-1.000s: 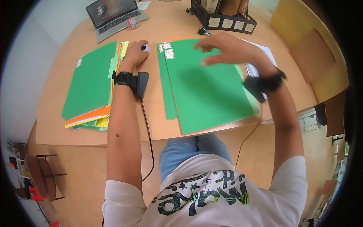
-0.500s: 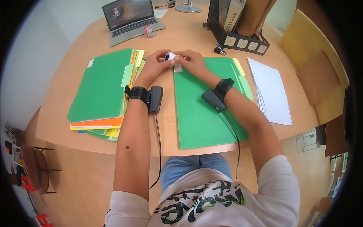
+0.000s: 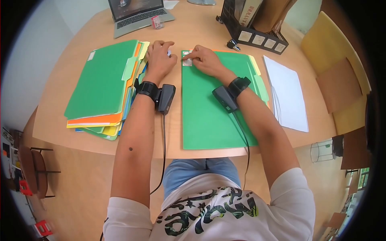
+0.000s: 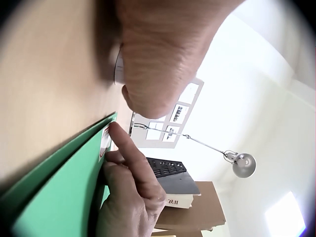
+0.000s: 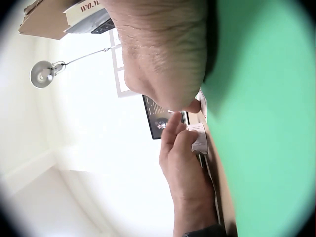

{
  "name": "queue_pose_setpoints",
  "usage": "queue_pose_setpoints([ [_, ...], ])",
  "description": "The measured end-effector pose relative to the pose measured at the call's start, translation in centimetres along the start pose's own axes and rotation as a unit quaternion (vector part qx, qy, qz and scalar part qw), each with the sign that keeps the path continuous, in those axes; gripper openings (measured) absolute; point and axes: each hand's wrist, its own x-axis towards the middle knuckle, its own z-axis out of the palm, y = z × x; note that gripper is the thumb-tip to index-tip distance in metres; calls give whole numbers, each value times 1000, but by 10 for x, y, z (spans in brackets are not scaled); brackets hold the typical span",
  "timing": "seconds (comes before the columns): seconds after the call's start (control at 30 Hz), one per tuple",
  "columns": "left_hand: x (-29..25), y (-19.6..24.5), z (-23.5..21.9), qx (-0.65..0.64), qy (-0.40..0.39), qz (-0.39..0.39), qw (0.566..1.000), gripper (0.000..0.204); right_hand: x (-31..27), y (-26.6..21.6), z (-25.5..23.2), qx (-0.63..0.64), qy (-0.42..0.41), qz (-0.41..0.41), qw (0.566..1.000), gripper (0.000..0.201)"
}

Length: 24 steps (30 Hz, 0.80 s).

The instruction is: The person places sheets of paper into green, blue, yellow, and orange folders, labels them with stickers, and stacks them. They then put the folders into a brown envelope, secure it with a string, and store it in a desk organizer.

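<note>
My left hand (image 3: 161, 61) holds a small white roll of labels (image 5: 199, 138) between thumb and fingers, low over the table between two groups of folders. In the head view the hand covers most of that roll. With its index finger stretched out, my right hand (image 3: 206, 61) presses at a white label (image 3: 187, 62) on the top left corner of a green folder (image 3: 217, 116). The other fingers of this hand are bent under. In the left wrist view, the fingertip rests right at the label (image 4: 105, 141), and a second green folder's edge shows beneath.
A stack of green, orange and yellow folders (image 3: 100, 80) lies at the left. White papers (image 3: 286, 92) lie at the right. Behind are a laptop (image 3: 138, 14), a small red-and-clear box (image 3: 157, 22), a black clip-like item (image 3: 233, 45) and a black file rack (image 3: 263, 40) with books.
My right hand came over to the roll in my left hand, then moved back to the folder's corner, where its finger now presses a label. My left hand shifted slightly left with the roll.
</note>
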Motion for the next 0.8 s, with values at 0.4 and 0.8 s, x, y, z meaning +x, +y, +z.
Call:
queue_pose_setpoints([
  [0.4,-2,27,-22,41,-253,106,961,64,-3,-2,-1,-9,-20,4,1000,26],
  [0.8,1,36,-27,46,-292,80,952,88,-25,47,-44,-59,33,98,993,28],
])
